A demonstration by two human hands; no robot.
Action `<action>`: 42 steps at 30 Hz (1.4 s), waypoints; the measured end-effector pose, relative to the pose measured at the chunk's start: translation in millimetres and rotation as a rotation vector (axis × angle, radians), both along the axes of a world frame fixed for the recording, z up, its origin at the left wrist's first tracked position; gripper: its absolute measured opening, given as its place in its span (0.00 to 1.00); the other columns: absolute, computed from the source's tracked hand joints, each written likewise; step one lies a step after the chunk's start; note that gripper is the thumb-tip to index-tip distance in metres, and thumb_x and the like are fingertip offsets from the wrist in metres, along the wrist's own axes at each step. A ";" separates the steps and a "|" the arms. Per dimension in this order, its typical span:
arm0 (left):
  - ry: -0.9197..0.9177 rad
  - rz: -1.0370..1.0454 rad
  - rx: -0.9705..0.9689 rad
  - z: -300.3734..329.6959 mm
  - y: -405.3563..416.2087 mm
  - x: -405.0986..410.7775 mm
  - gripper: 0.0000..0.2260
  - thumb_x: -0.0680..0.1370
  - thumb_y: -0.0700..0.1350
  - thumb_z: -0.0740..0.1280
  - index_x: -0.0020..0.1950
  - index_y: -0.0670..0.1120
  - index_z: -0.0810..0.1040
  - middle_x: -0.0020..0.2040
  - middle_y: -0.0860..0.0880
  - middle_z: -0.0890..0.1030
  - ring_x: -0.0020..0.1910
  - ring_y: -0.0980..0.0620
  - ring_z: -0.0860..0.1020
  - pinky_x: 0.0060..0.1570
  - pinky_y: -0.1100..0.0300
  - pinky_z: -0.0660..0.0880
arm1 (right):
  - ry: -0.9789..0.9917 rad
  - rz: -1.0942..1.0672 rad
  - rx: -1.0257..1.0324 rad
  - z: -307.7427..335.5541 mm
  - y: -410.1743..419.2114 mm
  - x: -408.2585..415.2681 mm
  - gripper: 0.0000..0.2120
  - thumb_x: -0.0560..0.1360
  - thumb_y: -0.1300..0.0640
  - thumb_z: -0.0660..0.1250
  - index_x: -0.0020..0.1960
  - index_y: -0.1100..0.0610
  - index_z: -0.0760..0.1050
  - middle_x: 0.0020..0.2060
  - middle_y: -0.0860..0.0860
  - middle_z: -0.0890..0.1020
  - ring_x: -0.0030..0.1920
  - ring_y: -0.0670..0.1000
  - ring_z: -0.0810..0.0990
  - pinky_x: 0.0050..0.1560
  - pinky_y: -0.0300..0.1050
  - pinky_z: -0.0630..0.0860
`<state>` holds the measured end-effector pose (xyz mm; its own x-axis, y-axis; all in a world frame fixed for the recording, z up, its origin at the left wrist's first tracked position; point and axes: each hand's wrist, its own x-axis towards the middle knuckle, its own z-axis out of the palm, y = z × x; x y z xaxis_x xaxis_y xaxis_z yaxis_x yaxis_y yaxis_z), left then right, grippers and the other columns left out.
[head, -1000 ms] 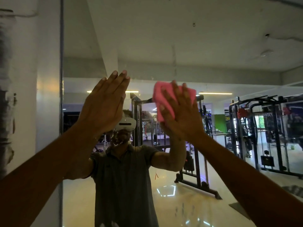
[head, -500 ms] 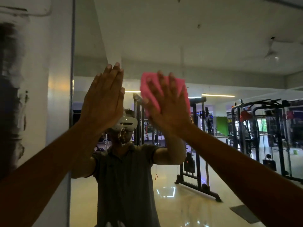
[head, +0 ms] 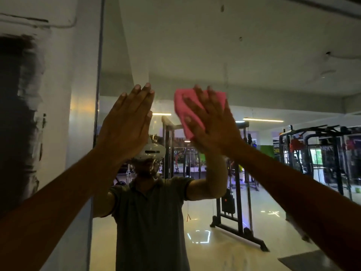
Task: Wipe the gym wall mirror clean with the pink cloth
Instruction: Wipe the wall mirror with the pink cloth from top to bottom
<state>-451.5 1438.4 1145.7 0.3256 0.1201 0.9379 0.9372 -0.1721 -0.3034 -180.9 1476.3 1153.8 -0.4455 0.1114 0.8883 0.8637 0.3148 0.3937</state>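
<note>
We see the right hand (head: 212,124), fingers spread flat, pressing the pink cloth (head: 182,110) against the wall mirror (head: 254,65). The left hand (head: 127,124) rests flat and straight-fingered on the glass just beside it, holding nothing.

- Both forearms are seen bare, with no sleeve, watch or band at either wrist.
- In the mirror's reflection, a dark grey-green short-sleeved polo shirt (head: 154,216) with a soft collar is worn.
- A white, rounded plastic head-mounted headset (head: 151,152) with a dark front slot is worn on the head.
</note>
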 end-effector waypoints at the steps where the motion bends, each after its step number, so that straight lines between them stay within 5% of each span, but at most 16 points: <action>1: 0.001 0.008 0.012 0.2 -0.5 -0.1 0.27 0.89 0.51 0.48 0.88 0.43 0.58 0.88 0.44 0.59 0.87 0.44 0.56 0.85 0.40 0.55 | 0.114 -0.021 0.011 11.6 2.2 2.9 0.40 0.84 0.28 0.32 0.90 0.46 0.51 0.90 0.55 0.49 0.89 0.62 0.45 0.85 0.73 0.42; 4: 0.024 -0.001 0.046 -0.6 -1.7 0.7 0.26 0.89 0.47 0.52 0.87 0.42 0.60 0.87 0.42 0.62 0.86 0.41 0.59 0.85 0.39 0.56 | 0.264 -0.093 0.009 15.5 -11.9 -28.4 0.34 0.87 0.34 0.39 0.89 0.46 0.52 0.88 0.58 0.54 0.87 0.67 0.52 0.85 0.71 0.50; 8: 0.046 0.016 0.022 -1.4 1.0 -3.5 0.27 0.88 0.50 0.51 0.86 0.41 0.59 0.86 0.40 0.60 0.86 0.40 0.58 0.84 0.39 0.55 | -0.200 -0.003 0.020 -44.3 -14.9 -30.9 0.32 0.88 0.35 0.44 0.90 0.44 0.50 0.89 0.55 0.51 0.89 0.63 0.46 0.86 0.71 0.43; 13: -0.016 -0.023 0.016 -6.1 2.1 10.5 0.28 0.88 0.51 0.49 0.85 0.39 0.62 0.86 0.39 0.63 0.85 0.37 0.61 0.84 0.37 0.55 | 0.298 -0.026 -0.074 -10.8 -5.8 0.4 0.36 0.86 0.31 0.35 0.90 0.45 0.50 0.90 0.54 0.48 0.89 0.62 0.45 0.85 0.71 0.40; 15: 0.005 0.022 -0.005 -10.2 2.2 26.2 0.28 0.89 0.53 0.46 0.88 0.42 0.57 0.88 0.42 0.57 0.87 0.42 0.55 0.85 0.38 0.54 | 0.152 -0.061 -0.056 -49.0 -10.4 -15.6 0.38 0.86 0.32 0.34 0.90 0.47 0.50 0.89 0.57 0.48 0.88 0.65 0.45 0.85 0.75 0.44; 18: 0.050 0.032 -0.043 -15.3 4.1 43.7 0.28 0.89 0.53 0.46 0.88 0.44 0.55 0.89 0.44 0.54 0.88 0.44 0.51 0.86 0.40 0.53 | -0.146 0.004 -0.056 -109.4 -2.3 15.8 0.34 0.88 0.34 0.47 0.90 0.46 0.50 0.90 0.55 0.46 0.89 0.63 0.42 0.84 0.76 0.45; 21: 0.076 0.028 -0.038 -25.5 12.6 44.0 0.29 0.89 0.53 0.45 0.87 0.41 0.58 0.88 0.41 0.57 0.88 0.41 0.53 0.84 0.35 0.55 | 0.161 -0.037 -0.038 -76.8 17.3 70.5 0.33 0.89 0.34 0.43 0.90 0.46 0.49 0.90 0.56 0.46 0.89 0.63 0.43 0.82 0.79 0.54; 24: 0.092 0.022 -0.031 -28.8 13.0 49.0 0.28 0.90 0.53 0.45 0.87 0.41 0.58 0.88 0.41 0.56 0.88 0.41 0.53 0.84 0.34 0.56 | 0.422 -0.137 -0.025 -65.6 6.0 36.9 0.31 0.89 0.39 0.41 0.89 0.49 0.57 0.85 0.60 0.57 0.85 0.66 0.57 0.81 0.68 0.60; 27: 0.063 0.023 -0.037 -29.9 5.8 63.6 0.28 0.89 0.52 0.47 0.88 0.43 0.57 0.88 0.43 0.56 0.88 0.43 0.52 0.85 0.37 0.53 | -0.007 -0.002 -0.058 -134.7 -7.9 22.1 0.30 0.88 0.39 0.55 0.88 0.46 0.58 0.86 0.56 0.57 0.86 0.63 0.55 0.84 0.70 0.55; 29: 0.055 -0.008 -0.040 -31.6 4.5 70.3 0.27 0.89 0.51 0.48 0.88 0.42 0.58 0.88 0.43 0.57 0.88 0.43 0.53 0.85 0.36 0.53 | -0.045 0.022 -0.019 -142.8 8.6 64.8 0.35 0.86 0.37 0.59 0.89 0.47 0.54 0.89 0.56 0.53 0.88 0.63 0.50 0.84 0.77 0.51; 33: 0.029 0.009 -0.018 -38.8 8.7 72.4 0.26 0.90 0.50 0.49 0.87 0.41 0.58 0.87 0.41 0.59 0.87 0.41 0.56 0.83 0.34 0.56 | 0.359 -0.016 -0.091 -106.7 25.6 72.8 0.32 0.89 0.37 0.50 0.90 0.47 0.51 0.90 0.56 0.47 0.89 0.63 0.43 0.84 0.76 0.48; 38: 0.017 0.013 0.004 -42.3 9.6 79.4 0.27 0.90 0.50 0.50 0.87 0.40 0.58 0.87 0.40 0.58 0.88 0.40 0.55 0.85 0.36 0.53 | -0.090 0.061 -0.075 -156.4 19.0 88.1 0.32 0.88 0.34 0.50 0.89 0.46 0.56 0.89 0.55 0.51 0.89 0.62 0.46 0.84 0.76 0.49; 42: 0.077 0.047 0.012 -53.5 16.2 83.2 0.27 0.91 0.51 0.49 0.87 0.39 0.53 0.87 0.37 0.57 0.87 0.36 0.56 0.82 0.30 0.56 | 0.281 0.041 -0.101 -113.1 36.4 105.0 0.34 0.89 0.34 0.45 0.90 0.48 0.51 0.89 0.57 0.47 0.89 0.64 0.42 0.84 0.78 0.48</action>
<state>-368.2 1454.6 1092.2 0.3915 0.1254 0.9116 0.9178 -0.1243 -0.3771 -76.0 1512.7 1040.7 -0.1898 0.1925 0.9628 0.9199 0.3775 0.1058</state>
